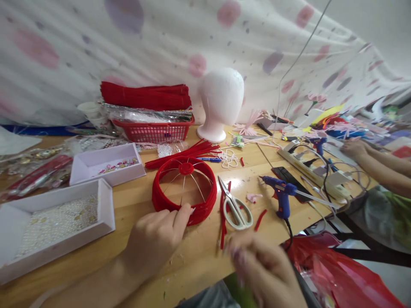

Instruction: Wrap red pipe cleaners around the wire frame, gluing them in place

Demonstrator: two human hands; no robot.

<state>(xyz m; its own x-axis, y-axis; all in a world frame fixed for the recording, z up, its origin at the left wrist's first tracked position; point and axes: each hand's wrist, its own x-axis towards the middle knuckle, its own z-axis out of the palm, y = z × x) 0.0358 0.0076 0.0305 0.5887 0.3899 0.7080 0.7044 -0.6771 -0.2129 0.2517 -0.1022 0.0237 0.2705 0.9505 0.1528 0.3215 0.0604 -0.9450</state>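
Note:
My left hand (157, 237) rests on the wooden table (135, 201), fingers curled, thumb tip against the near rim of a round red pipe-cleaner frame (183, 188) with thin wire spokes and a red hub. My right hand (263, 269) is near the table's front edge, blurred by motion, so its fingers are unclear. White-handled scissors (236, 207) lie just beyond it, with loose red pipe cleaners (223, 218) beside them. A blue glue gun (281, 192) stands to the right of the scissors.
A white tray of pearl beads (54, 224) and a second white tray (107, 164) sit at left. Behind are a red basket (154, 130) stacked with red pipe cleaners and a white foam head (221, 102). Another person's arms (375, 164) and a power strip (314, 169) are at right.

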